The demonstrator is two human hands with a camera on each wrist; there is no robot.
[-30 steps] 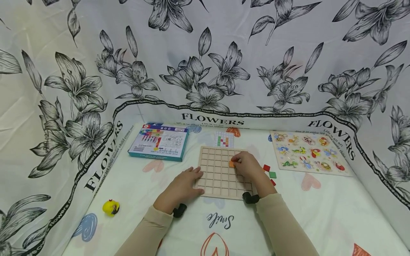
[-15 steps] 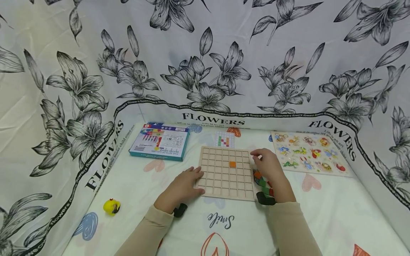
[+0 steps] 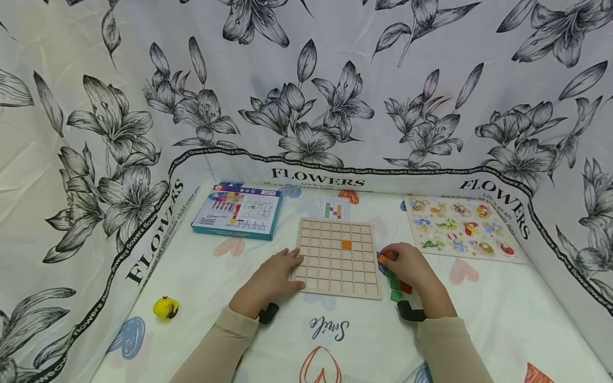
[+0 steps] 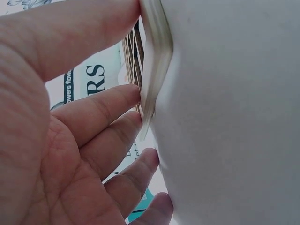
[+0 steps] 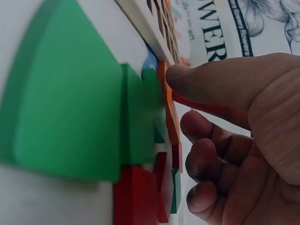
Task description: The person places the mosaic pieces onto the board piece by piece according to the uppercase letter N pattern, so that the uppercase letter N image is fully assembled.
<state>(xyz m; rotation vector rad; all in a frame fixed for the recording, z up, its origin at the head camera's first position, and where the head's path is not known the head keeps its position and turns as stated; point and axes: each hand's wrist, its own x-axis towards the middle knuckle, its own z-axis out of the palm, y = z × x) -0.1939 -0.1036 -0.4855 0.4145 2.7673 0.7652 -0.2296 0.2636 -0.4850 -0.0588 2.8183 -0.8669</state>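
Observation:
A square wooden grid board (image 3: 325, 272) lies in the middle of the head view, with one orange tile (image 3: 347, 244) in a cell of its upper right part. My left hand (image 3: 272, 277) rests at the board's left edge. In the left wrist view its thumb (image 4: 93, 33) and fingertips touch the pale board side, the fingers loosely extended. Right of the board, my right hand (image 3: 409, 266) pinches another orange tile (image 5: 162, 79) between thumb and index finger, low at the pile. Green tiles (image 5: 70, 103) and red tiles (image 5: 136, 194) lie beside that hand.
Behind the board lies a card with a coloured grid pattern (image 3: 335, 207). A flat teal-edged box (image 3: 237, 213) is at the back left, an insect picture board (image 3: 462, 229) at the back right. A yellow toy duck (image 3: 165, 308) stands at the left.
The right hand has let go of the orange tile on the board, moved right to the loose tiles and taken hold of another orange one. The left hand has stayed put.

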